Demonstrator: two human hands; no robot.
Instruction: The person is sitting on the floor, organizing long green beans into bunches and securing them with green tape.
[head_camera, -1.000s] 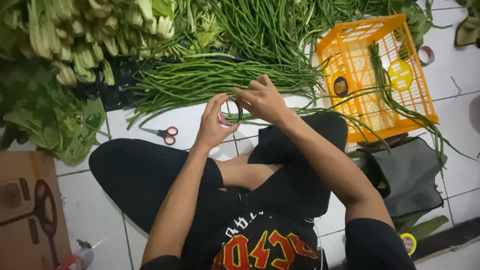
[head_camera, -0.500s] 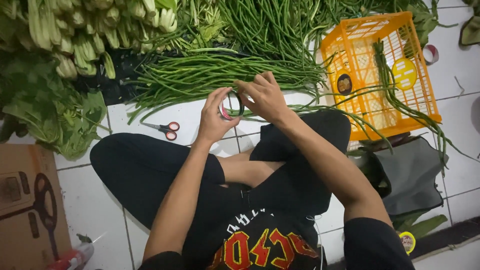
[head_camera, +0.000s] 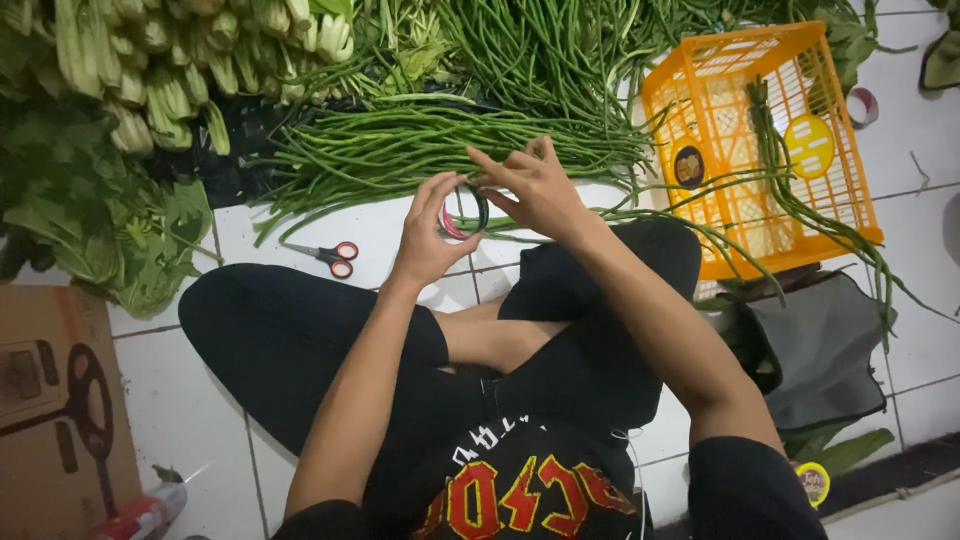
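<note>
The person is sitting cross-legged on the white tiled floor (head_camera: 200, 420), holding a roll of tape (head_camera: 463, 212) up in front of their knees. The left hand (head_camera: 432, 232) is curling around the roll's left side, fingers wrapped on its rim, while the right hand (head_camera: 535, 185) is pinching at the roll's top edge with thumb and fingertips. Just beyond the hands a heap of long beans (head_camera: 400, 150) is lying on the floor. Red-handled scissors (head_camera: 328, 256) are resting to the left, and an orange crate (head_camera: 760, 150) is standing to the right.
</note>
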